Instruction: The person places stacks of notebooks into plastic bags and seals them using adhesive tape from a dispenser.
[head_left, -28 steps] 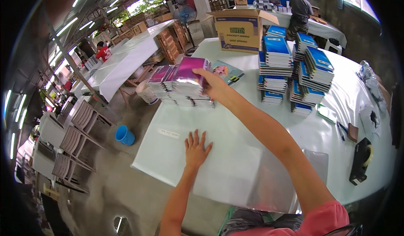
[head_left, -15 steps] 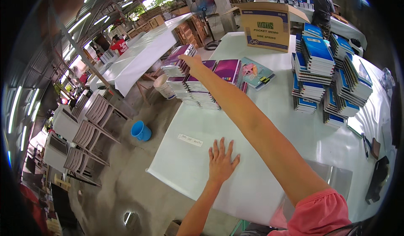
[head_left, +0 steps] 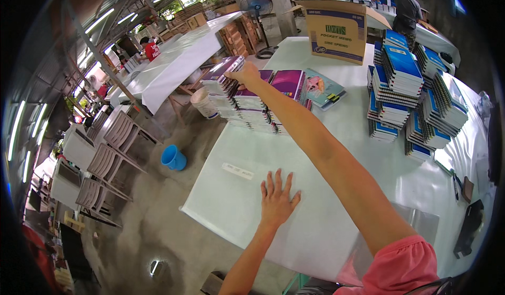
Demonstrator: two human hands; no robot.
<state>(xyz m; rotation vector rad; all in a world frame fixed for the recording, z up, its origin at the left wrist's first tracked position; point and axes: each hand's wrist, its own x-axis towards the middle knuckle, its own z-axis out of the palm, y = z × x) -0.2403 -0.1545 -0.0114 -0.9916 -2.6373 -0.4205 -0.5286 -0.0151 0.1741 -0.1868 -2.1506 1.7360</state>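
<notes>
Now, there's the right hand (head_left: 244, 77), fingers curled onto the edge of a purple bundle (head_left: 220, 70) of spiral notebooks, holding it at the left end of a cluster of stacked purple notebooks (head_left: 288, 81) near the table's far left edge! The left hand (head_left: 278, 200) lies flat on the white table (head_left: 221, 197), fingers spread wide and nothing in its grasp, with a pale paper strip (head_left: 238, 171) just beyond it. Right beside the purple stacks rests a teal notebook (head_left: 322, 89), and behind that stands a cardboard box (head_left: 336, 32), flaps open. Over to the right, tall piles of blue notebooks (head_left: 402, 66) rise, well apart from both hands, while a blue bucket (head_left: 173, 158) sits down on the floor, off the table's left side.
</notes>
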